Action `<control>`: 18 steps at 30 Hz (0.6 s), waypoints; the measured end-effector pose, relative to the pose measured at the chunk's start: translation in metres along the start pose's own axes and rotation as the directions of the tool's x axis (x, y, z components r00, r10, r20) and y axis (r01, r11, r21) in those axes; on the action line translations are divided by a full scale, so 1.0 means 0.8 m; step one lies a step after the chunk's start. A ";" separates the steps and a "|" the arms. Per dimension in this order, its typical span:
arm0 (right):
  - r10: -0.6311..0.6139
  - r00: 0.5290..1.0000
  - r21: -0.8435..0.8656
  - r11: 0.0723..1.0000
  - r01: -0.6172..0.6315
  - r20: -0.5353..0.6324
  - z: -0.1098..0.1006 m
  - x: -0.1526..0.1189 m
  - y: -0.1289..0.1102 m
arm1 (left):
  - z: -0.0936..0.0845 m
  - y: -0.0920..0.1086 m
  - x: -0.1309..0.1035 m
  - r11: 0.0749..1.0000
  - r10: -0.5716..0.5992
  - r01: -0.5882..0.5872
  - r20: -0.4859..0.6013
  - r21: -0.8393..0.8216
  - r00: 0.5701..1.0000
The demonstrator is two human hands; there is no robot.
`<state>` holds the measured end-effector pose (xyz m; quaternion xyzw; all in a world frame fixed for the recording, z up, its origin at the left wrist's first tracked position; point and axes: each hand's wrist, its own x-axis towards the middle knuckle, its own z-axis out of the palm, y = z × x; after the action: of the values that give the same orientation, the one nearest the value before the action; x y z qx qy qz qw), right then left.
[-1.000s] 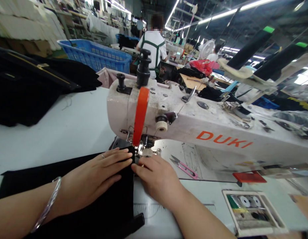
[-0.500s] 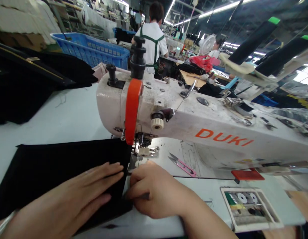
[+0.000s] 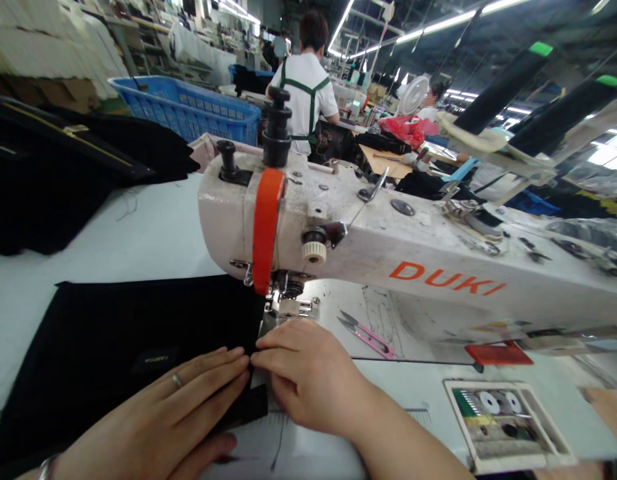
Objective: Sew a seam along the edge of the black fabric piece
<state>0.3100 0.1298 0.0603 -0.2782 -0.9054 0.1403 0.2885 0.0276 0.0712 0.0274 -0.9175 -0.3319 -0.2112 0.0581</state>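
— Feeding the black fabric under the presser foot yet?

— Not quite, I'd judge. Its right edge lies just before the foot on the worktop. The left hand lies flat on it, fingers spread; the right hand pinches the edge, grip closed on cloth.

— So the seam?

— Mostly ahead; no finished stitching shows.

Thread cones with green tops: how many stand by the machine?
2. One cone leans at upper right above the sewing machine; the other cone lies just right of it, nearer the picture's edge. More may be hidden beyond the edge.
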 end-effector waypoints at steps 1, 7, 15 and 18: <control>-0.001 1.000 -0.007 1.000 0.001 0.004 0.003 0.000 0.002 | 0.000 -0.006 0.005 1.000 0.027 -0.026 -0.004 0.009 1.000; 0.033 0.999 -0.039 0.999 -0.033 0.012 0.006 0.003 0.006 | -0.007 -0.050 0.047 0.989 0.149 -0.149 -0.055 0.018 0.987; 0.191 0.982 -0.118 0.975 -0.191 -0.009 0.003 0.010 0.007 | 0.004 -0.079 0.087 0.977 0.202 -0.209 -0.122 -0.044 0.972; 0.257 0.966 -0.144 0.957 -0.254 0.007 0.004 0.013 0.008 | 0.010 -0.090 0.097 0.974 0.217 -0.224 -0.135 -0.038 0.967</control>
<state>0.3038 0.1404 0.0596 -0.4107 -0.8732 0.1152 0.2357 0.0383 0.1741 0.0510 -0.9343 -0.2178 -0.2712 0.0785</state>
